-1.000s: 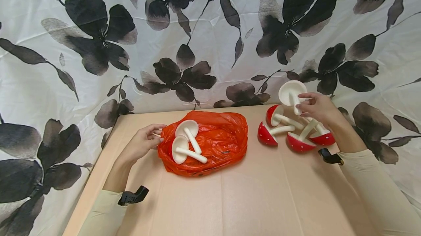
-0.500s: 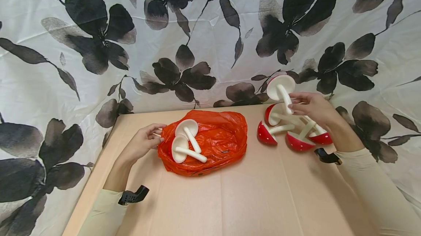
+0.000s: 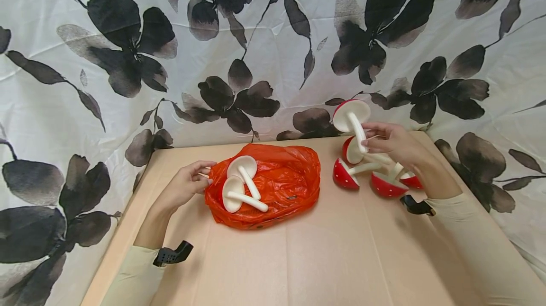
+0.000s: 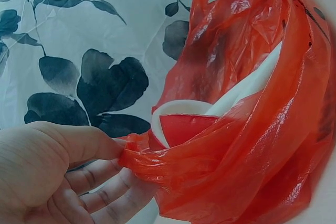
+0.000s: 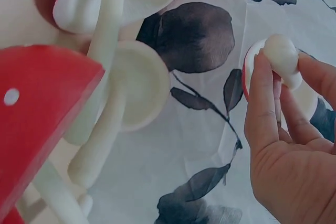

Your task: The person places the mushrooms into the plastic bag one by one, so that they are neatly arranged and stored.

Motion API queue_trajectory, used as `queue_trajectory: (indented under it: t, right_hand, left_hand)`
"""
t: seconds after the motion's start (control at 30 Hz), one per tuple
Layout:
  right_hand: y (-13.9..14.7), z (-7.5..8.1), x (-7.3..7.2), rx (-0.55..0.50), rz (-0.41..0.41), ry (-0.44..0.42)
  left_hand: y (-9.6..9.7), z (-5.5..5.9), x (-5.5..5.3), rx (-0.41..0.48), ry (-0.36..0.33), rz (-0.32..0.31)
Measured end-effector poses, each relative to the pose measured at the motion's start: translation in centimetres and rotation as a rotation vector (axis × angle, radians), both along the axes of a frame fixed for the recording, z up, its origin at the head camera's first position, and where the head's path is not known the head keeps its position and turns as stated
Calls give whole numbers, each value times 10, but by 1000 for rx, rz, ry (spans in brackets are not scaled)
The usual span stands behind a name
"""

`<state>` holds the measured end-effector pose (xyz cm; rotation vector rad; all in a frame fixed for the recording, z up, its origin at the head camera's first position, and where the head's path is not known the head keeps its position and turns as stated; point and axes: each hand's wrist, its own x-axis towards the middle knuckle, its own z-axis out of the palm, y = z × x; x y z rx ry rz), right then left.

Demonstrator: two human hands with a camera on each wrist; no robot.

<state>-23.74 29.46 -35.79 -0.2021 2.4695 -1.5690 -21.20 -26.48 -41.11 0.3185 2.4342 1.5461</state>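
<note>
My right hand (image 3: 394, 145) pinches the white stem of a toy mushroom (image 3: 351, 115), lifted with the pale underside of its cap facing me. In the right wrist view the stem's rounded end (image 5: 282, 56) sits between thumb and fingers. My left hand (image 3: 181, 187) pinches the left edge of an orange-red plastic bag (image 3: 294, 168), whose mouth is spread wide. Two more mushrooms lie in the bag, one toy mushroom (image 3: 233, 192) overlapping the other toy mushroom (image 3: 242, 166). In the left wrist view thumb and fingers (image 4: 100, 148) grip the bunched plastic rim.
Several red-capped mushrooms with white dots lie in a pile at the right, among them a left one (image 3: 345, 175) and a front one (image 3: 388, 185). They rest on a light wooden table (image 3: 273, 268). A floral cloth (image 3: 294, 50) hangs behind the table's back edge.
My right hand has carried the mushroom leftward over the pile, toward the bag. The left hand and the bag stay in place.
</note>
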Motion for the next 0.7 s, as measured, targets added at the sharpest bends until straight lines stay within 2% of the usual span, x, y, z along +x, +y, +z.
queue_trajectory:
  t: [0.23,0.7]
  right_hand:
    - [-13,4,2,-22,57,18]
    - [-43,11,5,-68,83,-2]
  left_hand:
    - [-1,2,1,-2,-2,-4]
    - [-4,4,1,-2,-3,-14]
